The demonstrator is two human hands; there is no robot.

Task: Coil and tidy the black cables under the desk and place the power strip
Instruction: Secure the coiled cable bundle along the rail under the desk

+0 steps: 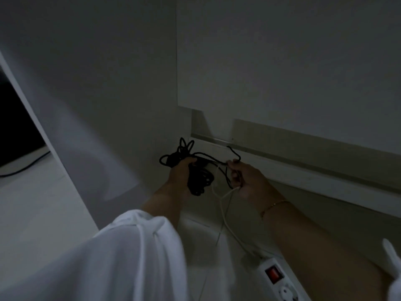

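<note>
While dim light is falling across the space under the desk, a smooth, matte white floor [32,203] is lying pale at the left, where a dark opening [15,127] is showing and a thin dark lead [26,168] is trailing across the surface. A flat white side panel [86,105] is standing next to it, plain and unmarked, and is meeting the floor in a corner. A loose, softly creased white sleeve [119,257] is covering the left forearm. The left hand [180,172] is grasping the black cable bundle [198,181], with its fingers curling round the middle; the bundle is sitting in the corner area, above the floor, as an irregular knot of thin round loops sticking out above and below the fist. A loose strand [208,156] of the same cable is running from the bundle to the right hand [245,177], which is pinching it between thumb and fingertips, the end hooking upward. A thin white cord [225,216] is passing by that palm and curving down over the floor; whether the hand is holding it cannot be told. Behind the hands a flat white back panel [282,61] is hanging above a long straight ledge [303,177]. A fine gold-coloured bracelet [274,205] is circling the right wrist. At the lower right the power strip [282,285], a white plastic bar, is lying on the floor under the right forearm, showing a red rocker switch [273,274] and a round socket.
</note>
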